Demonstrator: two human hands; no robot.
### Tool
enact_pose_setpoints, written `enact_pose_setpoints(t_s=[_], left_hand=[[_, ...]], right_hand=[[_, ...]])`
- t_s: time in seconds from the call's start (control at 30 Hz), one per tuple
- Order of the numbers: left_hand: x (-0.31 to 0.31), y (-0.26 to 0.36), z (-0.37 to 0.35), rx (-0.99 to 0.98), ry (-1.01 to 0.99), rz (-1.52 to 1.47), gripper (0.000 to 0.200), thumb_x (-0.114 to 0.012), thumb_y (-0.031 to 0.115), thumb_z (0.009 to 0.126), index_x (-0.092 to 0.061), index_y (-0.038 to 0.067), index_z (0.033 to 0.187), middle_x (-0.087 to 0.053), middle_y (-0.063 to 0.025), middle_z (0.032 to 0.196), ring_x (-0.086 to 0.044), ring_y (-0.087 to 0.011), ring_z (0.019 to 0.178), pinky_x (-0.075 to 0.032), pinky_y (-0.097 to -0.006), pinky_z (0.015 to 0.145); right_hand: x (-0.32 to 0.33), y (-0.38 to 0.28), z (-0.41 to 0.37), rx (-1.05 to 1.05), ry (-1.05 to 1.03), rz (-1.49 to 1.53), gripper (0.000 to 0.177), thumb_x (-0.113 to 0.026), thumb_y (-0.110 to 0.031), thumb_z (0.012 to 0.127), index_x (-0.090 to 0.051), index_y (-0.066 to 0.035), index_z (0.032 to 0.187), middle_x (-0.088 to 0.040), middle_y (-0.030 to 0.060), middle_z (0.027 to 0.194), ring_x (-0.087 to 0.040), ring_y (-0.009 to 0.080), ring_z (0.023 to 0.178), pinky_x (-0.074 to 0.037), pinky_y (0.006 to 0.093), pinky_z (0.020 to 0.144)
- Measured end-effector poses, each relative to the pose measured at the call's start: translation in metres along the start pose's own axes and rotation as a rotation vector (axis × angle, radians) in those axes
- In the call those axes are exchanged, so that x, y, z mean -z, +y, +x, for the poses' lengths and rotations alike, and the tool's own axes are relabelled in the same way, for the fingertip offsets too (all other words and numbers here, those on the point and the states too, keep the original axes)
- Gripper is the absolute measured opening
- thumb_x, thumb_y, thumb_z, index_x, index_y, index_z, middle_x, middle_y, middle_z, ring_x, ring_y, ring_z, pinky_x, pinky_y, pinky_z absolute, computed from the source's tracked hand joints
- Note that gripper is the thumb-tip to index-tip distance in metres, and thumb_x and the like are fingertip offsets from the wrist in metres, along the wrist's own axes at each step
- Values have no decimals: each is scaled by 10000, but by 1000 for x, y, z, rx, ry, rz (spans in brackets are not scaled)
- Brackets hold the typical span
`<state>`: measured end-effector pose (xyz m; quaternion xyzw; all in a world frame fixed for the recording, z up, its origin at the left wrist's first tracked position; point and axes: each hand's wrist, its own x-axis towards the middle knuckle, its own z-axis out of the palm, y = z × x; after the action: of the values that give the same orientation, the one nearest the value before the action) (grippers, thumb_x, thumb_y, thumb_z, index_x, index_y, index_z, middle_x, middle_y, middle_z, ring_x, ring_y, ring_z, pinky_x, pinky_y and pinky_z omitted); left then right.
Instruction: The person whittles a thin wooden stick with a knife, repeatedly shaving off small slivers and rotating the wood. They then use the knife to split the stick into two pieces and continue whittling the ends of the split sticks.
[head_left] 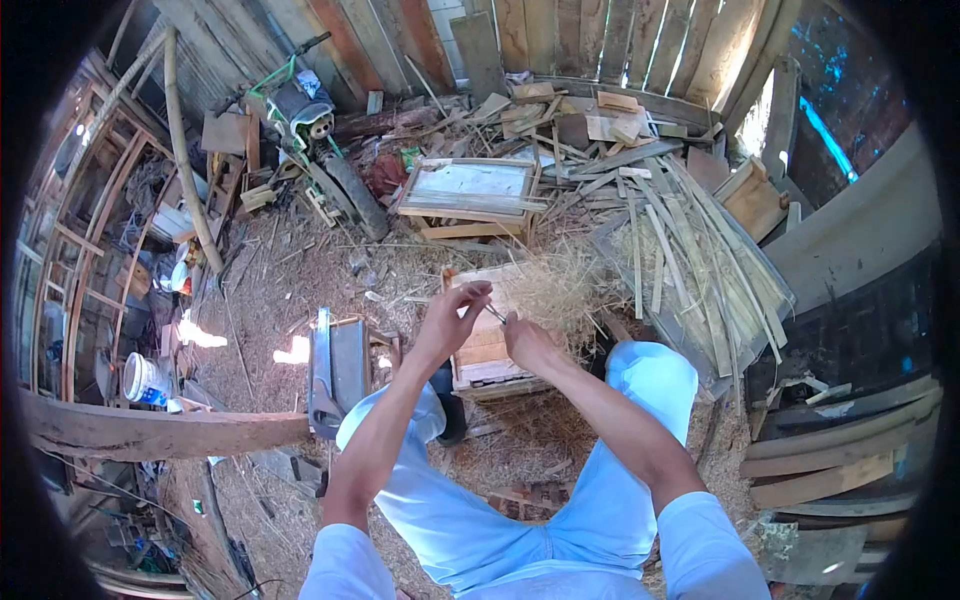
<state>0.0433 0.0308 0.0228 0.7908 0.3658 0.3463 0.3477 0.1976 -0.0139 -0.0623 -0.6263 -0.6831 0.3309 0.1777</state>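
Both my hands are raised over a low wooden block or box (485, 350) between my knees. A small, thin metallic object (495, 313) spans the gap between them. My left hand (458, 315) has its fingertips pinched at the upper end of that object. Closed round its lower end is my right hand (530, 343). What exactly the object is, I cannot make out. Fine straw-like shavings (565, 295) lie heaped just beyond my right hand.
A handsaw (322, 370) leans by a dark box (348, 365) at my left. Ahead lies a wooden frame (470, 190), with scrap wood piled behind it. Long strips (700, 260) cover a board at the right. A white bucket (145, 380) is far left, near a beam (170, 430).
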Motion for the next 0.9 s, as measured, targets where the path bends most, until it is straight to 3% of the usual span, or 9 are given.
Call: enact_pose_setpoints(t_s=[0.07, 0.1, 0.23, 0.3, 0.4, 0.73, 0.8, 0.83, 0.9], left_hand=[[-5, 1, 4, 185, 47, 40, 195, -639, 148, 870, -638, 7, 1004, -687, -136, 910, -672, -178, 795, -516, -278, 650], [-9, 0, 7, 120, 131, 78, 158, -646, 141, 863, -654, 4, 942, -681, -128, 773, -640, -162, 634, -490, -284, 577], [-14, 1, 11, 74, 122, 68, 145, -644, 132, 862, -659, -5, 905, -663, -130, 709, -610, -155, 570, -472, -275, 544], [-15, 0, 11, 10, 98, 118, 131, -644, 123, 857, -664, -5, 875, -637, -135, 654, -572, -151, 517, -453, -280, 513], [-12, -2, 12, 70, 74, 229, 121, -646, 117, 853, -666, -1, 871, -615, -137, 617, -557, -155, 494, -435, -299, 489], [-8, -5, 11, 68, 96, 202, 127, -644, 123, 853, -664, -2, 858, -610, -162, 617, -549, -218, 463, -420, -332, 470], [-10, 2, 7, 32, 20, 191, 124, -640, 120, 855, -658, -3, 866, -619, -166, 635, -563, -234, 473, -423, -337, 472], [-11, 0, 5, 19, 21, 176, 130, -632, 114, 857, -598, -8, 825, -584, -190, 604, -568, -334, 512, -412, -398, 481], [-7, 0, 7, 44, 37, 161, 122, -632, 109, 856, -599, -5, 828, -586, -190, 607, -571, -330, 515, -413, -397, 482]], right_hand=[[-4, 2, 3, -7, 9, -12, 222, -379, -143, 930, -452, 64, 960, -602, 319, 785, -605, 475, 784, -460, 558, 674], [-4, 4, 4, -18, 25, -21, 216, -375, -139, 930, -448, 62, 965, -604, 314, 776, -607, 472, 776, -463, 557, 673], [-6, 6, 3, -60, 19, -73, 209, -363, -138, 931, -435, 56, 963, -607, 312, 776, -609, 472, 785, -471, 546, 689], [-10, 7, 6, -170, -52, -83, 353, -306, -211, 960, -451, 86, 1084, -615, 332, 905, -617, 452, 886, -481, 515, 783], [-13, 11, 8, -170, -84, -60, 369, -280, -203, 962, -426, 100, 1115, -608, 343, 922, -614, 454, 897, -479, 516, 795], [-15, 12, 13, -166, -164, -15, 374, -256, -205, 963, -431, 101, 1088, -595, 361, 937, -597, 464, 938, -457, 519, 839], [-23, 16, 16, -207, -123, -22, 363, -257, -196, 955, -439, 97, 1071, -578, 378, 967, -588, 464, 966, -437, 523, 873], [-25, 20, 17, -209, -122, -22, 363, -257, -196, 955, -439, 97, 1071, -578, 378, 967, -588, 464, 966, -437, 523, 873], [-19, 15, 15, -210, -161, 26, 367, -263, -189, 945, -432, 109, 1078, -564, 385, 1004, -580, 466, 987, -424, 527, 891]])
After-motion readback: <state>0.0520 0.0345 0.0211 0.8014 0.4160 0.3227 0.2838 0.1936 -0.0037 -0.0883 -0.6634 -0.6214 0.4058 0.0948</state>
